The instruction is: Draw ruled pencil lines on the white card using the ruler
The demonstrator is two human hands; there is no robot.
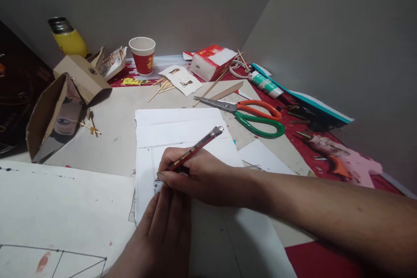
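My right hand (198,178) is closed around a red pencil (198,145), whose metal end points up and to the right. Its tip meets a white sheet of paper (182,132) with thin drawn lines, beside a small grey ruler end (158,186). My left hand (163,234) lies flat with fingers stretched out, pressing down on the ruler and the sheet just below the pencil tip. My right forearm crosses in from the lower right.
Orange and green scissors (250,115) lie behind the sheet. Further back are a red paper cup (143,55), a tissue pack (211,61), wooden sticks (161,87), a glue tube (265,83), a cardboard box (52,115) and a yellow flask (68,39). Another lined white sheet (48,208) lies left.
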